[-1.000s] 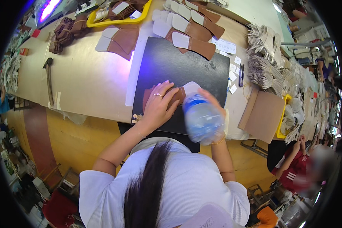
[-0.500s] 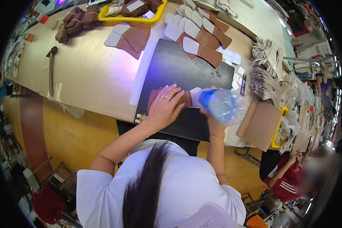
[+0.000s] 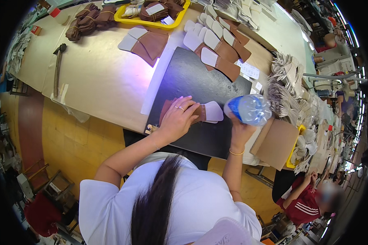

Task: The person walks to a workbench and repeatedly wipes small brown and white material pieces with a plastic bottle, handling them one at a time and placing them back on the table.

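My left hand (image 3: 179,118) lies flat, fingers stretched out, on a brown leather piece (image 3: 199,114) with a whitish rounded end (image 3: 213,112). Part of the leather is hidden under that hand. Both rest on a black mat (image 3: 208,136) at the table's near edge. Just right of the whitish end, my right hand (image 3: 242,130) is wrapped round a clear plastic bottle (image 3: 255,109) with a blue label. The bottle is tilted, its base toward the right, and appears to be held above the mat. Its neck is hidden.
Similar brown-and-white pieces (image 3: 221,43) lie fanned at the mat's far edge, with others (image 3: 145,43) to the left. A yellow tray (image 3: 173,24) stands at the back. A hammer (image 3: 58,67) lies far left. Cardboard (image 3: 279,143) sits on the right, where a person in red (image 3: 300,204) sits beyond.
My right hand has moved the bottle rightward, off the whitish end of the piece, which now shows fully. My left hand stays on the leather. The whole view has shifted slightly.
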Demonstrator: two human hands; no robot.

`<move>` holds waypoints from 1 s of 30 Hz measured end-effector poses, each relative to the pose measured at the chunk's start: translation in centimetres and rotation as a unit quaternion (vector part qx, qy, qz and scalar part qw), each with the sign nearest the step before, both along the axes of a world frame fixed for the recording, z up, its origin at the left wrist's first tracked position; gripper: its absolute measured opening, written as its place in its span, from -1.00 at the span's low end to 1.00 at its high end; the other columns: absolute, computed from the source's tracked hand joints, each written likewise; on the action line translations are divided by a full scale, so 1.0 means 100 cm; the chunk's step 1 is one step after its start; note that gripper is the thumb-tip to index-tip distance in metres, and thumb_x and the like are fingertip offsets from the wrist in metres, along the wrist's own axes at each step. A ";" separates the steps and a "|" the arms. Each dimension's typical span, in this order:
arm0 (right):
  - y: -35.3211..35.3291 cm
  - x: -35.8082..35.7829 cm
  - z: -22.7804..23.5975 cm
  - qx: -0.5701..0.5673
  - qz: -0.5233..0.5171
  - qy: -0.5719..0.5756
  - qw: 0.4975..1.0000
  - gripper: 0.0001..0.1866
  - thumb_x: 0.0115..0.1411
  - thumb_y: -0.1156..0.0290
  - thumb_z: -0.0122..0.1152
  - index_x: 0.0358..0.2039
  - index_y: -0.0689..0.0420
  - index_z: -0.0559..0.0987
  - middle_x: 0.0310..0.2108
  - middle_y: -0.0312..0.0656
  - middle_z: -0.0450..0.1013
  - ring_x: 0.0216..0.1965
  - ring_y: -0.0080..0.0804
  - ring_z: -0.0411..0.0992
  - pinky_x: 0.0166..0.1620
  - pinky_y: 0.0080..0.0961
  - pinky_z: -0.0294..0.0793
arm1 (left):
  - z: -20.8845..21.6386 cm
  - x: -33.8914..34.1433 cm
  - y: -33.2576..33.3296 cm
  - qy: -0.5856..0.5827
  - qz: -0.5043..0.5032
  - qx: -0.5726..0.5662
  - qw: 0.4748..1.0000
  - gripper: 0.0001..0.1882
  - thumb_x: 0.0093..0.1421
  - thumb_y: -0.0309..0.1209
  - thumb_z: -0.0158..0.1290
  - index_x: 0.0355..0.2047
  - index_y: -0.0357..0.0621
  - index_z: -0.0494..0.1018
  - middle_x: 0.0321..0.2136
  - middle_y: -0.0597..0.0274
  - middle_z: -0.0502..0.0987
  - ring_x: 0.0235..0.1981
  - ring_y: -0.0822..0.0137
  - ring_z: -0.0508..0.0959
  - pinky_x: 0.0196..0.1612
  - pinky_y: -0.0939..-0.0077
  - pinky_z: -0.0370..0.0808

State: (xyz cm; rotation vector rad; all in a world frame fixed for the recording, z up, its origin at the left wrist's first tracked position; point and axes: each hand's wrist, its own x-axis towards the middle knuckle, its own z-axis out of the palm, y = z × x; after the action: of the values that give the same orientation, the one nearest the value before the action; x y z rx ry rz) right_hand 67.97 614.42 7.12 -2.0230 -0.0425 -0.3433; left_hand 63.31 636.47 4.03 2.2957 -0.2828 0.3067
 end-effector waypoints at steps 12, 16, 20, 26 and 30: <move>0.022 0.013 0.011 0.051 0.008 0.018 0.998 -0.58 -0.08 0.41 0.53 -0.22 0.30 0.58 -0.29 -0.13 0.58 -0.29 -0.41 0.54 -0.20 -0.48 0.51 | 0.001 0.002 -0.003 0.012 -0.007 0.016 1.000 -0.56 0.10 -0.41 0.16 0.01 -0.24 0.43 -0.03 -0.08 0.40 0.13 -0.06 0.34 0.22 0.06 0.24; 0.003 -0.017 -0.001 0.024 0.008 -0.019 0.999 -0.47 0.00 0.49 0.45 -0.03 0.37 0.46 -0.11 -0.09 0.50 -0.12 -0.41 0.48 0.01 -0.41 0.46 | 0.003 0.003 -0.002 0.024 -0.020 0.019 0.999 -0.56 0.10 -0.40 0.17 0.00 -0.24 0.44 -0.04 -0.11 0.41 0.13 -0.08 0.33 0.22 0.06 0.23; -0.008 -0.025 0.012 0.128 0.008 0.001 0.992 -0.38 -0.02 0.44 0.48 0.04 0.33 0.42 -0.01 -0.05 0.45 -0.03 -0.33 0.45 0.09 -0.34 0.43 | 0.009 0.005 -0.002 0.052 -0.025 0.023 0.998 -0.55 0.09 -0.42 0.18 0.02 -0.21 0.44 -0.07 -0.05 0.40 0.13 -0.05 0.32 0.19 0.11 0.25; 0.031 -0.034 0.010 0.314 0.079 -0.004 0.946 -0.05 -0.13 0.39 0.56 0.24 0.19 0.20 0.15 0.00 0.33 0.16 -0.25 0.30 0.23 -0.27 0.31 | 0.023 0.020 -0.001 0.071 -0.035 0.035 0.996 -0.58 0.10 -0.36 0.17 -0.02 -0.19 0.48 -0.15 0.06 0.42 0.06 0.02 0.35 0.15 0.16 0.25; 0.024 -0.040 -0.017 0.203 0.153 0.001 0.967 -0.02 -0.16 0.42 0.57 0.26 0.13 0.21 0.16 -0.09 0.34 0.19 -0.28 0.27 0.26 -0.30 0.25 | 0.022 0.024 -0.003 0.053 -0.044 0.064 0.996 -0.67 0.11 -0.36 0.16 -0.11 -0.18 0.53 -0.22 0.13 0.43 0.00 0.07 0.37 0.12 0.18 0.25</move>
State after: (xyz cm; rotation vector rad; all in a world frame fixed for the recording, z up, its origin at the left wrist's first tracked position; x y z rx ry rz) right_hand 63.99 616.83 5.46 -1.5795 -0.2605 -0.1387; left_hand 65.74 636.16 6.21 2.4089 -0.3574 0.1248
